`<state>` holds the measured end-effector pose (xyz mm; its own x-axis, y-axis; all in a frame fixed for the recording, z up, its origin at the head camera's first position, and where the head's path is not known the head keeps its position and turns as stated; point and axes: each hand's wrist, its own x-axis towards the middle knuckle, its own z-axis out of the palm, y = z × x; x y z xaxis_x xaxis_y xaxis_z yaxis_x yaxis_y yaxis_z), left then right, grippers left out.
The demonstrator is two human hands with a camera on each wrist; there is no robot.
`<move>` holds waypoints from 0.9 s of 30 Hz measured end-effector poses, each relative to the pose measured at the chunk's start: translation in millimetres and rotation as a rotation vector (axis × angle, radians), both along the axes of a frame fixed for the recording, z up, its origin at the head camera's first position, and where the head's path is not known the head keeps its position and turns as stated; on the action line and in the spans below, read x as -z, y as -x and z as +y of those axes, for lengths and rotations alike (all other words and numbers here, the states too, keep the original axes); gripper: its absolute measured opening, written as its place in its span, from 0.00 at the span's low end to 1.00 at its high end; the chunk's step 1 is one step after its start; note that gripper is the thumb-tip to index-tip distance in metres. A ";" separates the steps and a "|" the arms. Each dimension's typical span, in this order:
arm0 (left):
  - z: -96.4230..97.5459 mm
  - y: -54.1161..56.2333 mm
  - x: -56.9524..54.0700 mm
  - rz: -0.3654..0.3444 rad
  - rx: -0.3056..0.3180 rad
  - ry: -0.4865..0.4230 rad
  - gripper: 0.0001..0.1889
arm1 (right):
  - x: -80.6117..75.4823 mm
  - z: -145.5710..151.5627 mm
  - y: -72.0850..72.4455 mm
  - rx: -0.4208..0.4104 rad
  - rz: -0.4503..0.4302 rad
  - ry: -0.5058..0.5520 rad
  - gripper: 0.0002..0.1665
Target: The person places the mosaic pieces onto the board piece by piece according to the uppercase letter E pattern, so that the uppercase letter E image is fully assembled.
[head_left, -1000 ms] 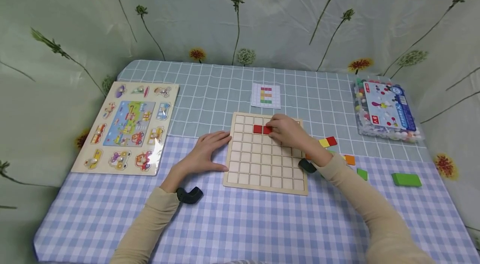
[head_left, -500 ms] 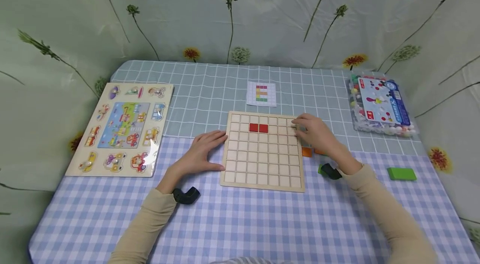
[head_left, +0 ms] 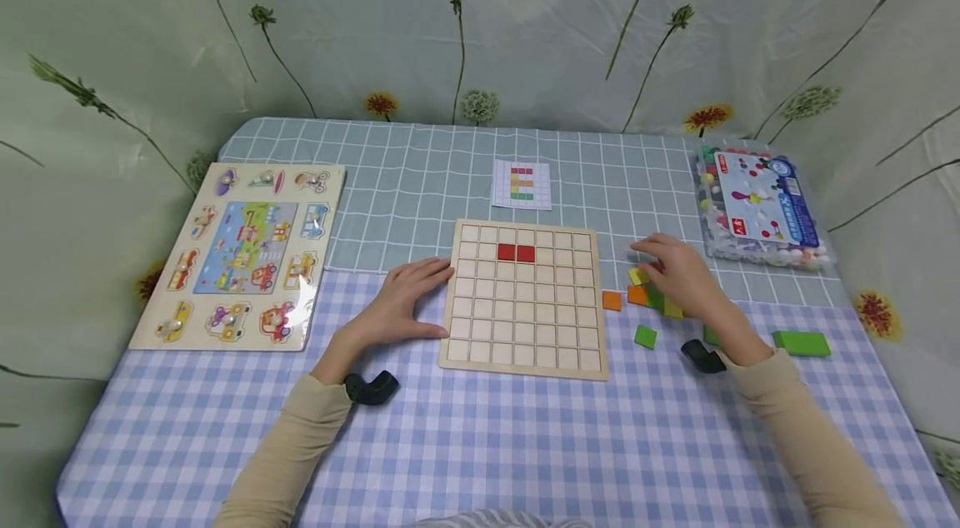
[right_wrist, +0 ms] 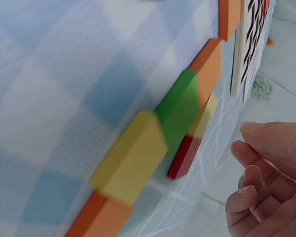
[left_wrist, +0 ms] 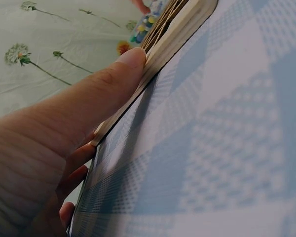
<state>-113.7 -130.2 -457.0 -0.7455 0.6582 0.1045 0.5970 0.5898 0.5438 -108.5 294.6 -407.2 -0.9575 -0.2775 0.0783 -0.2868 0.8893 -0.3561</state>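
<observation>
A wooden grid board (head_left: 525,300) lies mid-table, with two red square tiles (head_left: 516,253) side by side in its second row. My left hand (head_left: 400,301) rests against the board's left edge; in the left wrist view the thumb (left_wrist: 108,79) touches that edge. My right hand (head_left: 678,274) hovers by a cluster of coloured tiles right of the board, fingers loosely bent and holding nothing. In the right wrist view a yellow tile (right_wrist: 130,158), a green tile (right_wrist: 180,108) and a red tile (right_wrist: 184,158) lie near the hand. Some tiles are hidden under it.
A pattern card (head_left: 521,185) lies behind the board. A wooden picture puzzle (head_left: 243,257) stands at the left. A clear box of beads (head_left: 765,203) is at the back right, and a green block (head_left: 802,343) near the right edge. A loose green tile (head_left: 645,336) lies nearer.
My right hand has let go of the second red tile on the board and moved right to the tile cluster. My left hand stays at the board's edge.
</observation>
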 end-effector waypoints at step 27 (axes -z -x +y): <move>-0.1 -0.6 -1.4 -0.002 -0.001 0.010 0.48 | 3.3 22.5 -8.2 0.041 -0.168 -0.056 0.17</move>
<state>-113.1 -130.3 -455.6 -0.7467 0.6581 0.0962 0.5948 0.5961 0.5393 -100.3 317.0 -410.5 -0.9666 -0.2369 -0.0982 -0.1901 0.9189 -0.3457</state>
